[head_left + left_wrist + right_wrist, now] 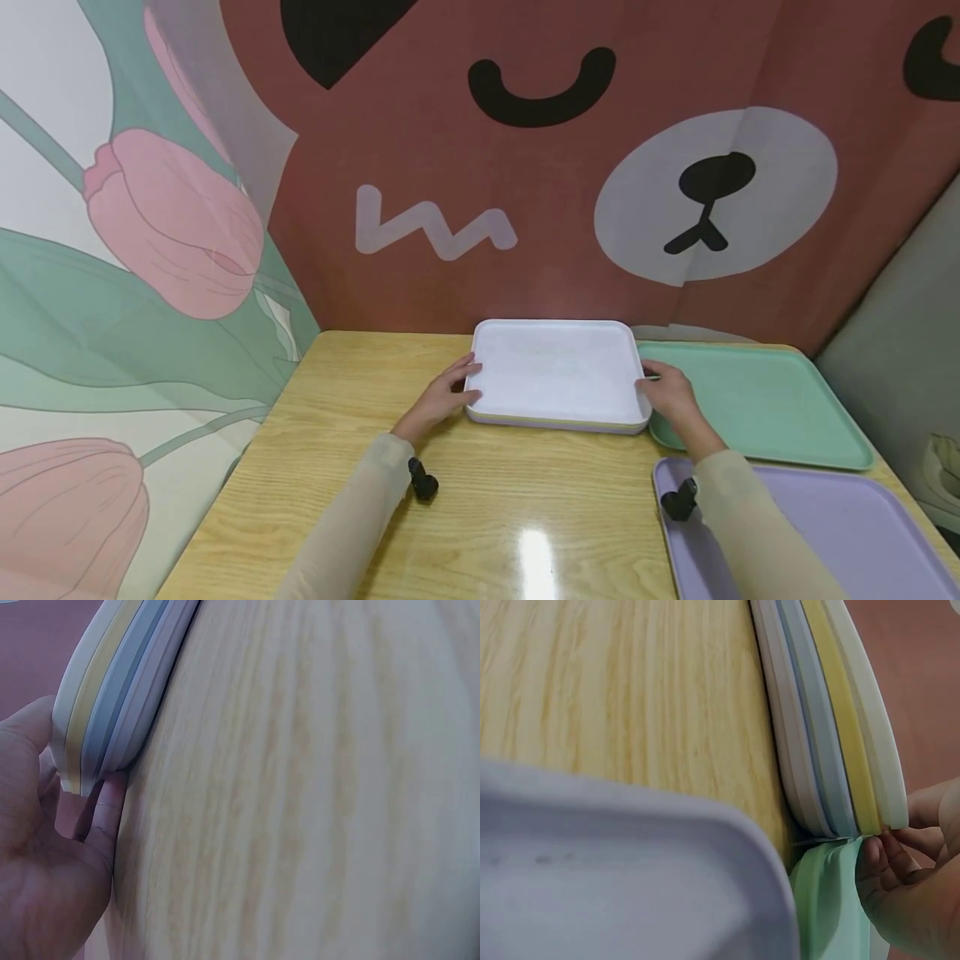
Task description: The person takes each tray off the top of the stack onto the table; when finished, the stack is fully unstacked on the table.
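A neat stack of rectangular trays lies on the wooden table, with a white tray (555, 367) on top. Below the white rim, the wrist views show a yellow tray (847, 712), a blue tray (810, 690) and a pale pinkish tray (781, 712) at the bottom. My left hand (442, 398) grips the stack's left edge, one finger low beside the tabletop in the left wrist view. At the opposite edge my right hand (673, 390) holds the rim, its fingertips close under the white and yellow edges in the right wrist view.
A large green tray (765, 404) lies right of the stack, its edge right beside it. Nearer on the right is a purple tray (832, 508), below my right forearm. The wooden table (480, 508) backs onto a wall with a bear print (420, 283).
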The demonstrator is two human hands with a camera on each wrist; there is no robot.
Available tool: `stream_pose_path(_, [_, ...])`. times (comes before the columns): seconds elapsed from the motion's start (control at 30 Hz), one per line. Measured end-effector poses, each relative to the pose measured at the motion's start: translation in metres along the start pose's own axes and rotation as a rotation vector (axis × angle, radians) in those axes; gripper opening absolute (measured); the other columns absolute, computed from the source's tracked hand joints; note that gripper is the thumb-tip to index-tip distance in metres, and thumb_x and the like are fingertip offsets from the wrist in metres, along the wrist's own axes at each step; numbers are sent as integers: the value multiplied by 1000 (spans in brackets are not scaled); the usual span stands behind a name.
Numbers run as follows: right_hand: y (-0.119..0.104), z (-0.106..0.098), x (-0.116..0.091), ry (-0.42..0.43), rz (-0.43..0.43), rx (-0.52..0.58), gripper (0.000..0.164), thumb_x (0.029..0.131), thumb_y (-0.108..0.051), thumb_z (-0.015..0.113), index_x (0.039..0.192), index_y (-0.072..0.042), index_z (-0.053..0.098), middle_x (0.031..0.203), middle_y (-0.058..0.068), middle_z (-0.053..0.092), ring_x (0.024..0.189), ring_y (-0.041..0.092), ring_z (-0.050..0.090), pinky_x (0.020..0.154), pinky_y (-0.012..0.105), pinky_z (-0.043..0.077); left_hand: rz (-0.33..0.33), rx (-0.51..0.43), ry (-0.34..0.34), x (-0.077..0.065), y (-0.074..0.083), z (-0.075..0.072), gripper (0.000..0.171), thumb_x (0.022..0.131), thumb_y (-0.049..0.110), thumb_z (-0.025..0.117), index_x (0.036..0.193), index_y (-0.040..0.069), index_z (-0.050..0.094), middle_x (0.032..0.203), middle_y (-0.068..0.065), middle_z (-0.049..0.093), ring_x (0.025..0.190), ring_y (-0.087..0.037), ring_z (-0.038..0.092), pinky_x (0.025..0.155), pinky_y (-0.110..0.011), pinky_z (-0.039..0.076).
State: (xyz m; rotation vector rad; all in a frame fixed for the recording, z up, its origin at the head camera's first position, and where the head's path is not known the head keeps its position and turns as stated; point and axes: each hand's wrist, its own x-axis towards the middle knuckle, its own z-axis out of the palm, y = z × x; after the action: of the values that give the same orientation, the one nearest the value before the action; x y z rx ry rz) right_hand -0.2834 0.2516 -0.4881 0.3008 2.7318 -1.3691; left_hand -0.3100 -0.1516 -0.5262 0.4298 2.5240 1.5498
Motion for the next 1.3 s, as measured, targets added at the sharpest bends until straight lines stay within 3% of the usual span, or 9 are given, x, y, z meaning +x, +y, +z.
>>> stream_pose_path(0.3, [-6,-7,-3,-3,13,118,55,102,-16,52,153,0,40,146,31,48,131,41,48,108,51,43,-37,-20,5,0,-2,-1,53,95,20,73,145,16,57,165,10,29,155,-18,17,125,-46,14])
stream_pose_path(0.53, [-7,-14,-6,-52,93,377,58,103,-20,56,157,-9,37,148,24,47,97,5,61,80,19,54,-48,-67,18,-4,-2,-2,59,93,25,75,148,20,54,165,6,30,154,-22,20,124,-48,18])
stream_pose_path(0.77, [-6,-23,-14,-19,129,537,59,103,-19,57,158,-10,36,156,19,40,91,-4,57,76,16,52,-42,-82,27,-5,-4,-1,65,95,33,73,153,21,47,163,1,35,145,-28,39,118,-48,31])
stream_pose_path(0.83, [-3,-28,-17,-16,131,586,60,102,-17,59,157,-9,35,150,13,48,90,-4,58,75,16,53,-43,-76,31,-4,-5,-1,64,95,35,72,152,20,48,163,0,35,146,-28,38,119,-48,31])
stream_pose_path(0.93, [3,-37,-22,-21,115,669,63,101,-13,61,157,-5,33,122,-4,65,86,-3,61,73,17,54,-48,-60,30,-4,-6,-2,61,95,35,72,151,19,51,164,1,33,150,-26,31,120,-48,28])
stream_pose_path(1.03, [10,-45,-28,-37,90,745,67,100,-9,62,157,1,28,96,-21,66,84,-2,63,72,19,54,-32,-42,17,-4,-6,-3,61,96,31,72,151,18,50,165,0,30,150,-27,31,121,-49,27])
stream_pose_path(1.13, [17,-51,-36,-51,83,764,69,100,-10,63,158,1,27,91,-23,67,83,0,64,71,21,54,2,-7,-2,-4,-7,-4,62,96,26,72,152,16,49,166,0,28,151,-27,30,122,-48,24])
stream_pose_path(1.23, [24,-57,-45,-70,72,783,59,99,-11,65,154,-10,43,92,-20,69,84,1,65,71,22,55,28,8,-24,-4,-7,-5,61,95,24,72,151,14,49,166,-1,28,153,-27,24,123,-49,20])
stream_pose_path(1.3, [27,-60,-51,-89,59,817,43,99,-9,65,139,-22,62,93,-18,69,84,2,65,71,22,55,42,17,-35,-4,-7,-6,60,96,24,72,150,13,50,166,-2,28,154,-27,20,124,-50,18])
